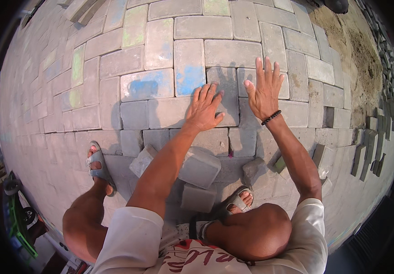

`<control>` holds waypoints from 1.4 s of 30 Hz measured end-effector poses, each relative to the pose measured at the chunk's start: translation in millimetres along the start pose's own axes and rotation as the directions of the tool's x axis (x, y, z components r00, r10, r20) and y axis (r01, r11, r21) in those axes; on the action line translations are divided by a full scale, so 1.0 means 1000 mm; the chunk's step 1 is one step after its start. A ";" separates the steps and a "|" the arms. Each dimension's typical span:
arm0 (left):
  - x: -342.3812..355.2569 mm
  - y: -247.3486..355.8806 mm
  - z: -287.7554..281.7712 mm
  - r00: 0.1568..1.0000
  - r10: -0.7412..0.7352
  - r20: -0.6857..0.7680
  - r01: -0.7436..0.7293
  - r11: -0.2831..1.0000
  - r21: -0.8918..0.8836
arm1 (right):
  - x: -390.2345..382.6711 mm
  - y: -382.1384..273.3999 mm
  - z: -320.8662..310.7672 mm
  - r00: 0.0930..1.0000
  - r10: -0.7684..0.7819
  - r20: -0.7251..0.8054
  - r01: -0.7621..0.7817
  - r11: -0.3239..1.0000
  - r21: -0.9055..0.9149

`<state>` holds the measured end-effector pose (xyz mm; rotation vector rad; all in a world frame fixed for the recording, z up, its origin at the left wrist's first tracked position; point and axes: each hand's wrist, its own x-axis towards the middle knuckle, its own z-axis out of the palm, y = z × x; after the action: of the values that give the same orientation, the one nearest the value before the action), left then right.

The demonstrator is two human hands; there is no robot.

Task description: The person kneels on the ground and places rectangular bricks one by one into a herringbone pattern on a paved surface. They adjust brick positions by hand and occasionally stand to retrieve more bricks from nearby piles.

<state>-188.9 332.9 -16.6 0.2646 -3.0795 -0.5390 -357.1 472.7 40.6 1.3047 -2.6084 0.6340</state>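
Note:
My left hand (205, 107) lies palm down on a grey paving block (229, 118), its fingers spread and nothing in them. To its right, my right hand (265, 91) is held up with the fingers stretched and the thumb apart; it is empty and casts a shadow on the blocks. A dark bead bracelet (271, 117) circles that wrist. Just left of the left fingertips is a block with blue paint (190, 80). Below my forearms sit loose pieces: a large block (200, 168), a smaller one (198, 198) and a broken chunk (254, 171).
Laid pavers (203, 27) spread ahead in a woven pattern. Bare sandy soil (365, 59) runs along the right, with several loose blocks (365, 153) standing beside it. More blocks (79, 10) lie at the far left. A green wheeled vehicle (19, 228) stands at the lower left.

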 end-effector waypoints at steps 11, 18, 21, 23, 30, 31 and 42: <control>0.003 0.008 0.003 1.000 0.014 -0.003 -0.014 0.999 -0.038 | 0.008 0.005 0.055 0.981 -0.042 0.188 0.064 0.992 -0.111; -0.004 0.003 -0.006 1.000 -0.009 -0.020 0.008 0.999 -0.040 | -0.025 -0.027 -0.034 0.990 -0.062 -0.125 0.075 0.992 0.100; 0.004 0.013 0.002 0.999 0.030 -0.038 -0.032 0.999 -0.044 | -0.073 0.005 0.039 0.988 0.031 0.152 -0.023 0.998 -0.053; 0.000 0.006 0.001 1.000 0.019 -0.021 -0.019 0.999 -0.027 | -0.065 0.000 0.036 0.962 -0.004 0.272 0.047 0.988 -0.150; -0.006 0.002 -0.008 1.000 -0.020 0.023 0.020 1.000 0.001 | 0.048 -0.042 -0.018 0.966 -0.056 -0.253 0.088 0.989 0.119; -0.006 0.002 -0.008 1.000 -0.018 0.022 0.018 1.000 -0.008 | 0.055 -0.043 -0.017 0.953 -0.068 -0.295 0.108 0.987 0.122; -0.011 0.001 -0.007 0.998 -0.044 0.046 0.043 0.999 0.022 | 0.010 -0.035 -0.006 0.997 -0.006 -0.071 0.012 0.995 0.094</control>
<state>-178.3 333.8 -9.4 0.3248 -3.1324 -0.5216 -336.1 449.5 59.4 1.2943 -2.5432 0.7962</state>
